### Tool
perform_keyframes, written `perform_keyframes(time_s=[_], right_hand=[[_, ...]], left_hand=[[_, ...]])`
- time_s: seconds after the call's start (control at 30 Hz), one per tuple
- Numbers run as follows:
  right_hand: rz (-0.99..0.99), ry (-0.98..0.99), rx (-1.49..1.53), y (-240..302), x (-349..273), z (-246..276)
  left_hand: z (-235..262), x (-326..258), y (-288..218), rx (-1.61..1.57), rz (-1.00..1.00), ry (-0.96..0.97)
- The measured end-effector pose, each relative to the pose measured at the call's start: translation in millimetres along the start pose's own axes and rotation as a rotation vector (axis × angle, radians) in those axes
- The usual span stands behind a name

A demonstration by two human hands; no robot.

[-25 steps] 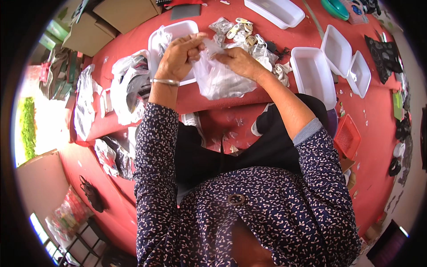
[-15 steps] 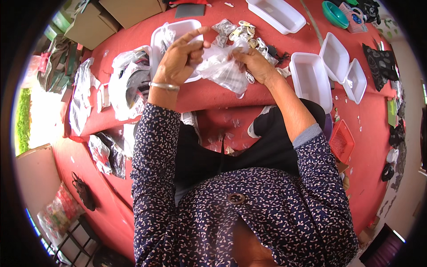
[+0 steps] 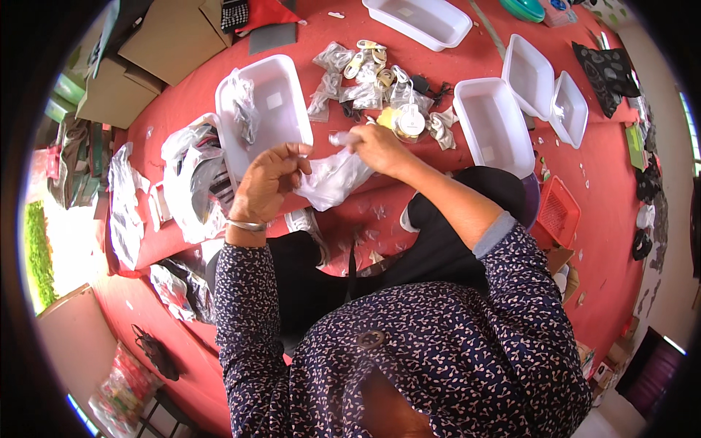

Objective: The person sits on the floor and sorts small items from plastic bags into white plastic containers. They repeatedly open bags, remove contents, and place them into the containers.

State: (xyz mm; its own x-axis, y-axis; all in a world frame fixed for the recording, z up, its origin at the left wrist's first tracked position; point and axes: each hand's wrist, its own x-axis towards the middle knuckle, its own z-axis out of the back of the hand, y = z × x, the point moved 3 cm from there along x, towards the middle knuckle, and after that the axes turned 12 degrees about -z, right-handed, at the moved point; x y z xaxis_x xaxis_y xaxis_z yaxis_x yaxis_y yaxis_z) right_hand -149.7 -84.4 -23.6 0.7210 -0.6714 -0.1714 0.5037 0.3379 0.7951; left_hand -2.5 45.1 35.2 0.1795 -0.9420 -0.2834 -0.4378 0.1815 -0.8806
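Observation:
A white translucent plastic bag (image 3: 332,181) hangs in front of me, above my knees. My right hand (image 3: 381,151) is closed round its gathered neck, and a twisted end sticks out past the fingers. Beside the bag's left side is my left hand (image 3: 269,179), its fingers curled inward; what they pinch, if anything, is hidden. Just beyond the hands lies a heap of white and cream coiled cables (image 3: 376,66), some in small clear bags. A round white device (image 3: 410,123) rests at the heap's near edge.
White plastic tubs stand at left (image 3: 296,95), far (image 3: 420,25) and right (image 3: 496,124), with smaller ones farther right. Filled plastic bags (image 3: 191,182) sit by the left tub. A red basket (image 3: 559,212) is right of my knee. Cardboard boxes (image 3: 175,44) stand far left on red cloth.
Both hands have come nearer my lap with the bag, baring the cable heap. My left index finger, stretched out before, is curled now. The view has shifted too.

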Motion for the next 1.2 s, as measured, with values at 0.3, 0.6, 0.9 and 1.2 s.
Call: perform_keyframes(time_s=[0.3, 0.6, 0.9, 1.2], right_hand=[[0.057, 0.398, -0.099, 5.6, -14.1, -43.2], [-0.134, 0.812, -0.034, -16.5, -5.6, -2.6], [-0.485, -0.074, 0.047, -64.6, 57.5, 56.5], [-0.234, -0.287, -0.827, -107.7, 48.3, -23.6]], left_hand=[[11.9, -3.3, 24.7, 0.031, 0.101, -0.141], [11.4, -1.4, 8.1, -0.1, 0.036, -0.109], [17.0, -3.2, 8.8, -0.217, 0.043, -0.192], [16.3, 1.4, 5.3, -0.215, 0.048, -0.171]])
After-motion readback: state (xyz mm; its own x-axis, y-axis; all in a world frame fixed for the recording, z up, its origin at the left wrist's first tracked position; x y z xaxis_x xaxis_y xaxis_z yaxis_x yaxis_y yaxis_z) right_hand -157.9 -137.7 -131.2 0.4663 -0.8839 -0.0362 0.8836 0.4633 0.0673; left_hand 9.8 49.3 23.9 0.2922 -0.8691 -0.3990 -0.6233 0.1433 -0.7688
